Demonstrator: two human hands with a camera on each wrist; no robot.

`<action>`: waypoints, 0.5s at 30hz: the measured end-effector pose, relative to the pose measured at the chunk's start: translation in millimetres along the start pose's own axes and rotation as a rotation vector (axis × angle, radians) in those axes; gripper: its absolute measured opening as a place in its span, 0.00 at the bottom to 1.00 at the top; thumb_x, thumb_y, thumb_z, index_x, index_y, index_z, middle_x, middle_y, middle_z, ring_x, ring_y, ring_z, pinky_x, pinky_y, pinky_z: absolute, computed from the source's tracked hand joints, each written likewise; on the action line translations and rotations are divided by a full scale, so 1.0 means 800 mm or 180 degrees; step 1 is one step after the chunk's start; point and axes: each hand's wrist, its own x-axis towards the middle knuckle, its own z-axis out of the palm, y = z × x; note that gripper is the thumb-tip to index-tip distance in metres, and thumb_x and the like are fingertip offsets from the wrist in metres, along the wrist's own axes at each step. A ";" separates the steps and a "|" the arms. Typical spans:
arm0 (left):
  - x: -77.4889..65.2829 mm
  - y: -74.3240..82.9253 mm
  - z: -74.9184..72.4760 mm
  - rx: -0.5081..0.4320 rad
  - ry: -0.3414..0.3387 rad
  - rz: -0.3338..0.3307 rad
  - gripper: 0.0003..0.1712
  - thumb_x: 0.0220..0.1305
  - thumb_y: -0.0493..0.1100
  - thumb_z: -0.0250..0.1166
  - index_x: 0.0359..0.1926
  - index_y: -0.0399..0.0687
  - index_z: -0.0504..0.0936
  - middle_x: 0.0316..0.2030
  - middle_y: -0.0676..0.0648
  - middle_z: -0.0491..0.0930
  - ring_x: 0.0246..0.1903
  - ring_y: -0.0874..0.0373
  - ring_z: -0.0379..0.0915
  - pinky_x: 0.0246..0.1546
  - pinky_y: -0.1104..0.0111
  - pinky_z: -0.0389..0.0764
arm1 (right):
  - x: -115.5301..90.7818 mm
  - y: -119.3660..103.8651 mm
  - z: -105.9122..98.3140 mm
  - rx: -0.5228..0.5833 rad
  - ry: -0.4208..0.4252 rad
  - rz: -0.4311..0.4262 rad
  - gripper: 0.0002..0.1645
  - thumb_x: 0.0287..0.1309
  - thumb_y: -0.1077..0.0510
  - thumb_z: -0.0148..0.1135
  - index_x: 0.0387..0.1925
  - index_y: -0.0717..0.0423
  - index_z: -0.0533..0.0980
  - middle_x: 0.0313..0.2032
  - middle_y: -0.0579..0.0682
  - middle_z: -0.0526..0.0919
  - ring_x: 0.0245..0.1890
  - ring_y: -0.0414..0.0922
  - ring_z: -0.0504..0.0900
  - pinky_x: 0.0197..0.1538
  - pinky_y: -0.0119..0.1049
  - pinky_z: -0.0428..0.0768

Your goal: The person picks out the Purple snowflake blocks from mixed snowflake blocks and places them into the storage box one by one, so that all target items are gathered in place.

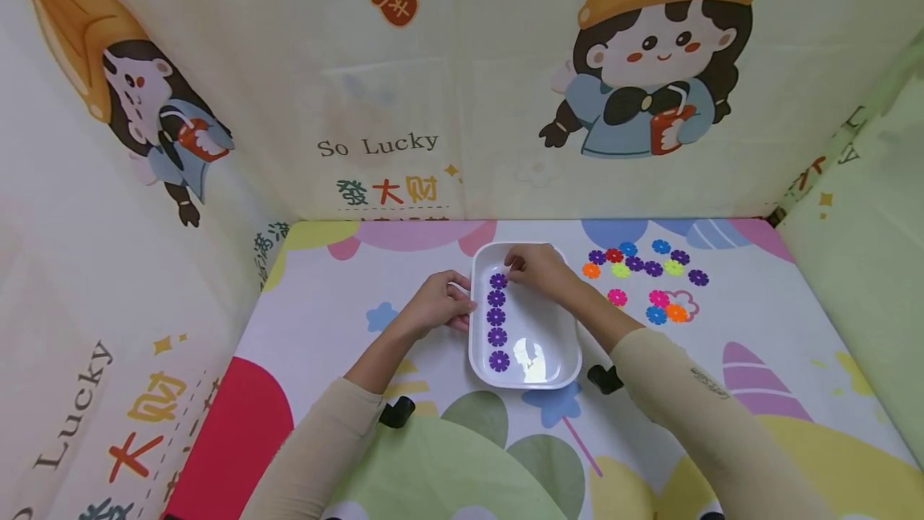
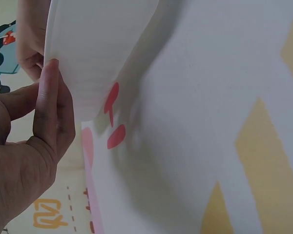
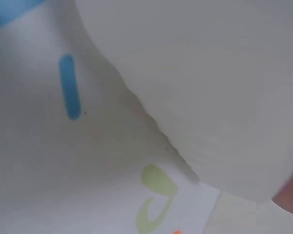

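A white tray (image 1: 537, 303) stands on the table with a column of several purple flower-shaped pieces (image 1: 496, 317) along its left side. My left hand (image 1: 439, 305) grips the tray's left rim, its fingers against the outer wall (image 2: 93, 53) in the left wrist view. Over the tray's far left part, my right hand (image 1: 541, 267) pinches at the topmost purple flower piece (image 1: 498, 281) with curled fingers. Its fingertips partly hide the contact. The tray's outer wall (image 3: 200, 92) fills much of the right wrist view, where only a sliver of hand shows.
Right of the tray lie loose flower pieces in purple (image 1: 653, 269), blue (image 1: 656, 314), orange (image 1: 677, 313), pink (image 1: 617, 297), yellow-green (image 1: 674, 267) and red (image 1: 613, 255). A patterned cloth (image 1: 404, 279) covers the table. Printed curtains (image 1: 505, 143) enclose the back and sides.
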 end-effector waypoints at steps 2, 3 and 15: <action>-0.001 0.001 0.000 0.0006 0.0002 0.0002 0.20 0.69 0.32 0.67 0.58 0.36 0.73 0.37 0.39 0.82 0.23 0.55 0.84 0.33 0.55 0.93 | -0.006 -0.002 -0.006 0.0050 0.0041 0.0008 0.15 0.65 0.59 0.70 0.51 0.60 0.82 0.44 0.56 0.88 0.44 0.50 0.86 0.52 0.42 0.92; 0.000 0.000 -0.001 0.0005 -0.0001 0.0003 0.20 0.68 0.32 0.67 0.58 0.36 0.73 0.37 0.39 0.82 0.23 0.55 0.84 0.33 0.54 0.93 | -0.009 -0.001 -0.009 0.0079 0.0056 0.0014 0.15 0.66 0.59 0.70 0.52 0.60 0.82 0.44 0.55 0.88 0.44 0.50 0.86 0.52 0.42 0.92; -0.002 0.000 0.000 0.0010 -0.0007 0.0062 0.20 0.69 0.31 0.66 0.59 0.34 0.72 0.37 0.40 0.81 0.22 0.56 0.84 0.32 0.57 0.93 | -0.058 0.016 -0.045 0.0236 0.0521 0.0011 0.17 0.65 0.57 0.71 0.53 0.57 0.82 0.46 0.54 0.88 0.45 0.51 0.88 0.51 0.46 0.92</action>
